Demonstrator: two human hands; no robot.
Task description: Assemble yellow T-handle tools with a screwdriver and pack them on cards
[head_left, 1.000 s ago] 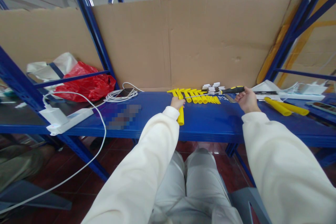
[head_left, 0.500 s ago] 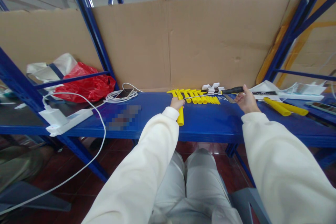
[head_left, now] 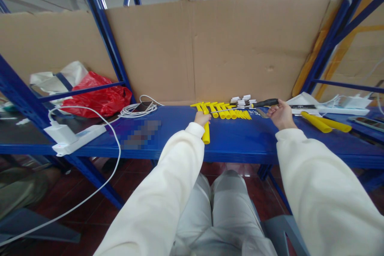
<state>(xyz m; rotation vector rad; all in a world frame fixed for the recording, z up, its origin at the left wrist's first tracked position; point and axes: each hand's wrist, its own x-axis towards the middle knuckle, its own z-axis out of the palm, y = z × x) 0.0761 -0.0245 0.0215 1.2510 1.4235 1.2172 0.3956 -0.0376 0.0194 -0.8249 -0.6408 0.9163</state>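
- one pale cloth bag (head_left: 73, 73) slumps at the far left, a red plastic bag (head_left: 103, 96) against its right side.
- nearer the front, a white power strip (head_left: 88, 134) carries a plugged-in charger (head_left: 61, 134), whose cable loops down below the worktop (head_left: 237, 138).
- beside the rack post, a coiled white cable (head_left: 129, 113) surrounds a dark smartphone (head_left: 143, 106); a pixelated patch hides the spot in front.
- left hand (head_left: 202, 118): grip closed around a yellow t-shaped handle (head_left: 206, 135), its tube end pointing toward the person.
- just right of it, yellow tubular handles (head_left: 224, 113) lie in a row, followed by smaller yellow pieces (head_left: 243, 115), with white-and-black parts (head_left: 243, 101) stacked behind.
- over the row, a screwdriver (head_left: 265, 103) reaches leftward with its thin shaft, tip close to the held handle; i cannot tell if they touch.
- right hand (head_left: 282, 116): grip closed on the end of the screwdriver's black-and-yellow handle.
- farther right, two yellow tubes (head_left: 316, 122) lie on the worktop, a phone (head_left: 369, 122) near the edge.
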